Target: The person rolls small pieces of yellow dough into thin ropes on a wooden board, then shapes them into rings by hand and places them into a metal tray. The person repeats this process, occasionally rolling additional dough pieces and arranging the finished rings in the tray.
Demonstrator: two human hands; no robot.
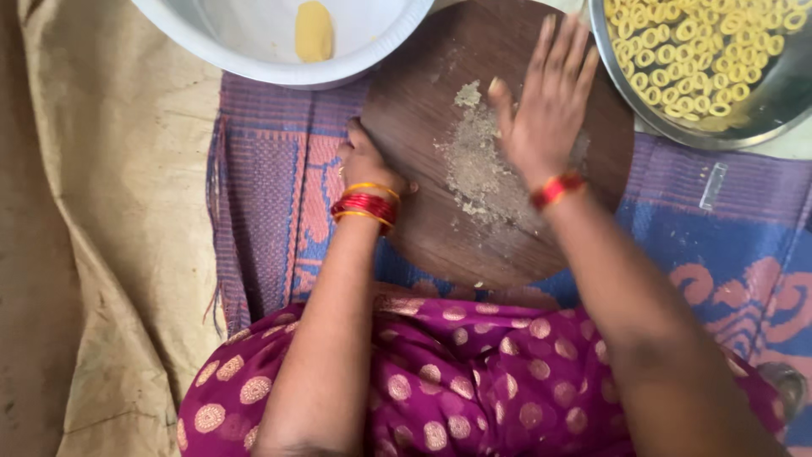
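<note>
White bowl (254, 51) and ring-filled tray (744, 127) crowd the board's (423, 237) far edge.

Round wooden board (423, 127): dark brown, dusted with a pale grey-beige floury patch (482, 173) at its middle. Woven floor mat (271, 186): purple-violet stripes, salmon-orange floral motifs, blue ground toward the right. Cloth sheet (110, 211) on the left: plain tan, creased. Plastic basin (254, 51): white, holding one yellow oval dough lump (314, 30). Round metal plate (753, 118): silver-grey, heaped with small golden-yellow rings (702, 51). Draped garment (474, 381): magenta with gold round dots. Left wrist bangles (365, 206): red between gold. Right wrist band (556, 189): red with orange.
</note>
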